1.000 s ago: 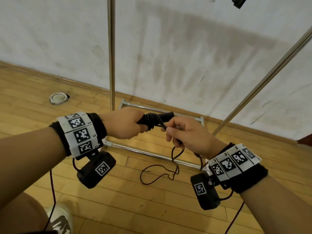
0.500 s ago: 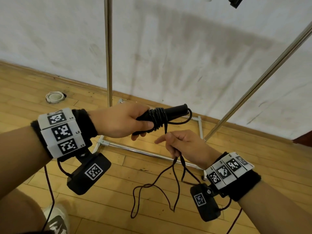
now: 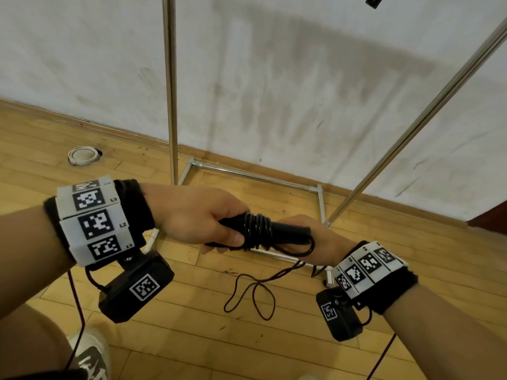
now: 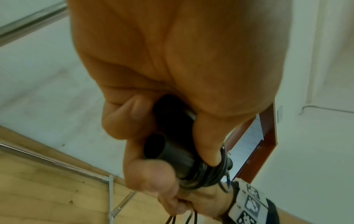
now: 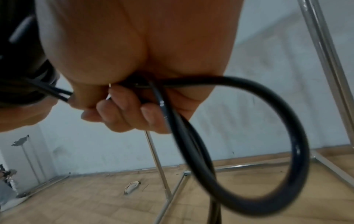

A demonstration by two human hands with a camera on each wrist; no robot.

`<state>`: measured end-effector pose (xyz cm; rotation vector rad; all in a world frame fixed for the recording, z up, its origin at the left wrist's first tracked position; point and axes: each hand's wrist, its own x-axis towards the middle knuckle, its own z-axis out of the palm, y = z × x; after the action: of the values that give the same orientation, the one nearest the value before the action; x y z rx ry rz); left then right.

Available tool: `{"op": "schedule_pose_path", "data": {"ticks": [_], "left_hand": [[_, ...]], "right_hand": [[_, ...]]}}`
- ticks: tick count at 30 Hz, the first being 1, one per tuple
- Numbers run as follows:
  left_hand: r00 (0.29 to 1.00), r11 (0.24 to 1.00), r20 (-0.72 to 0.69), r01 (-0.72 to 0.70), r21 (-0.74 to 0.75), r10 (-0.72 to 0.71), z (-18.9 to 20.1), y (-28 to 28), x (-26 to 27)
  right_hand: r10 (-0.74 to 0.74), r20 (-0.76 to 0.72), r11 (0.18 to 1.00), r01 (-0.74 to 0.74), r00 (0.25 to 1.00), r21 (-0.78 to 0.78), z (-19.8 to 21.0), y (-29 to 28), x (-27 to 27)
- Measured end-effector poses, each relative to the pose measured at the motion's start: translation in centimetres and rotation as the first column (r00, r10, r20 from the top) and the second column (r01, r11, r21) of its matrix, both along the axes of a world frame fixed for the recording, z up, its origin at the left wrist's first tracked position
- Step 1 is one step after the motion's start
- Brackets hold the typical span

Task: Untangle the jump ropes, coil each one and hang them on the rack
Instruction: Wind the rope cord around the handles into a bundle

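Black jump rope [image 3: 258, 229], cord wound in tight turns round two black handles [image 4: 168, 153] bunched side by side, roughly level. Loose tail dangling in loops above the wooden floor. Silver rack [image 3: 171, 86] standing right behind.

Small codes on the left wristband

The white panelled band on the left wrist [image 3: 93, 223] bears three black-and-white square markers, each with a tiny label at its 4 o'clock corner: L3, L2, L1, far to near. Labels on the matching white band on the right wrist [image 3: 367, 267] and pale marks on the black jump-rope cord [image 5: 162, 104] are too small to read.
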<state>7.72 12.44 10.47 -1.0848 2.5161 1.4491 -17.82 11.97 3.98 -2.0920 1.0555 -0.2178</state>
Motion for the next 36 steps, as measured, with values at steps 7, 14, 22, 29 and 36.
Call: {"op": "schedule_pose_path", "data": {"ticks": [7, 14, 22, 29, 36], "left_hand": [[0.946, 0.985, 0.295, 0.158, -0.063, -0.133, -1.8, 1.1, -1.3], [0.907, 0.96, 0.417, 0.073, -0.27, 0.048, -3.3, -0.3, -1.4], [0.908, 0.839, 0.224, -0.202, -0.506, 0.354, -3.4, -2.2, -0.5], [0.893, 0.755, 0.006, -0.376, -0.538, 0.449, -2.2, -3.0, -0.3], [0.862, 0.762, -0.086, -0.485, -0.428, 0.5, -1.1, -3.7, 0.5]], "right_hand": [[-0.107, -0.183, 0.994, 0.109, 0.977, -0.003, 1.7, -0.4, 0.5], [-0.141, -0.103, 0.99, 0.142, 0.985, 0.001, 3.3, -0.5, 1.8], [-0.358, 0.151, 0.928, 0.333, 0.921, 0.168, 3.8, 0.4, 3.2], [-0.361, 0.135, 0.932, 0.355, 0.923, 0.07, 2.8, 0.8, 3.3], [-0.311, 0.002, 0.95, 0.311, 0.951, -0.003, 2.1, 0.9, 2.0]]}}
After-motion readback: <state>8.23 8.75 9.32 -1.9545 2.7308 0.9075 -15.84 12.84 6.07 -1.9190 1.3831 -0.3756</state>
